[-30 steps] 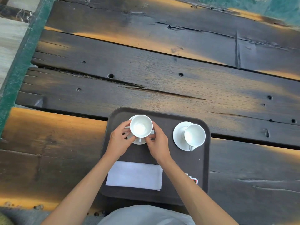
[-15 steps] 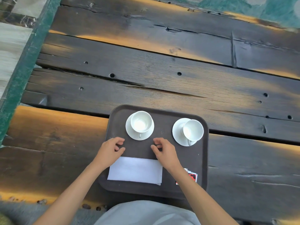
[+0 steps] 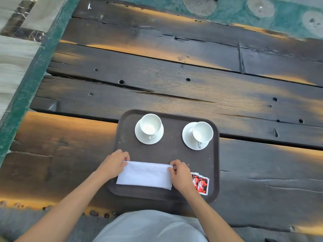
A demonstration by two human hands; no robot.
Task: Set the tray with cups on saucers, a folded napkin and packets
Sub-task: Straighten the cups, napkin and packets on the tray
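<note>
A dark brown tray (image 3: 174, 152) lies on the wooden table in front of me. On its far half stand two white cups, each on a white saucer: the left cup (image 3: 150, 124) and the right cup (image 3: 202, 132). A folded white napkin (image 3: 146, 175) lies on the tray's near half. My left hand (image 3: 114, 163) pinches its far left corner and my right hand (image 3: 180, 173) pinches its far right corner. Red and black packets (image 3: 201, 183) lie in the near right corner, partly hidden by my right hand.
The table (image 3: 174, 81) is made of dark, worn planks with gaps, cracks and holes. Its left edge runs beside a green border (image 3: 29, 81) and pale flooring. Green patterned ground shows beyond the far edge.
Both hands let go of the left cup and saucer, drew back toward me and took hold of the napkin's far corners. The camera view shifted slightly.
</note>
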